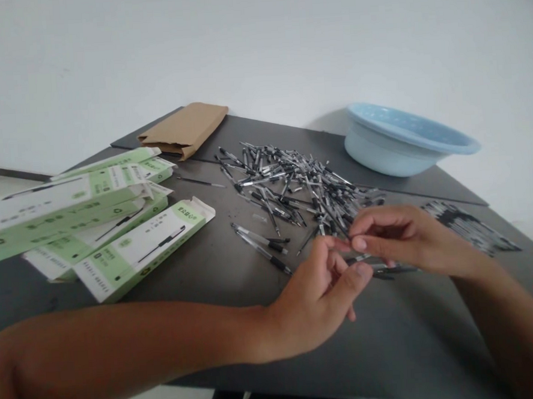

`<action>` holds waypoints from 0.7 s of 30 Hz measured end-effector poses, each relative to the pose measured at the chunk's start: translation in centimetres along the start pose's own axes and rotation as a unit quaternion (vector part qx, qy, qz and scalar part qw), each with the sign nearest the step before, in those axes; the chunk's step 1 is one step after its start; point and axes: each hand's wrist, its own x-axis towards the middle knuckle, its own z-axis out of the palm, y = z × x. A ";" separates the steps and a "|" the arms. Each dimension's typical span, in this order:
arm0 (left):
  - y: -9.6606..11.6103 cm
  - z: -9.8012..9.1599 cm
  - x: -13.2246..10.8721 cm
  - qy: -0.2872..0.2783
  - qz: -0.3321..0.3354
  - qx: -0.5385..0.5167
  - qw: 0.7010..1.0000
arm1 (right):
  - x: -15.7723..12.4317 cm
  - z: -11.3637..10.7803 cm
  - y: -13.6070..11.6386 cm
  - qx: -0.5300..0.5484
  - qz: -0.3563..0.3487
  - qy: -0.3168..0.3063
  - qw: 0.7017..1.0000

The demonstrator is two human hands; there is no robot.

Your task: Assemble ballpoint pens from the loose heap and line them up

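My right hand (pixel 404 239) is closed in a pinch, thumb against fingers. A small dark bit shows at its fingertips, too blurred to name. Just left of it, my left hand (pixel 320 295) has its thumb and index finger apart, the other fingers loosely bent. Its index fingertip is close to the right fingertips; whether they touch I cannot tell. Beneath and behind both hands lie several loose black-and-clear pens (pixel 388 270). Past them spreads a big heap of pen parts and pens (pixel 287 174). A few single pens (pixel 263 251) lie left of my left hand.
Green-and-white pen boxes (pixel 147 249) are piled at the left. A brown paper envelope (pixel 190 127) lies at the back of the dark table (pixel 340 369). At the back right sits a light blue basin (pixel 390 150). Behind my right hand, pens lie in a row (pixel 471 226).
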 end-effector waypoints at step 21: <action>0.7 -0.8 -1.6 -0.118 0.205 0.275 0.932 | -0.8 0.4 3.2 -0.062 0.054 0.040 0.996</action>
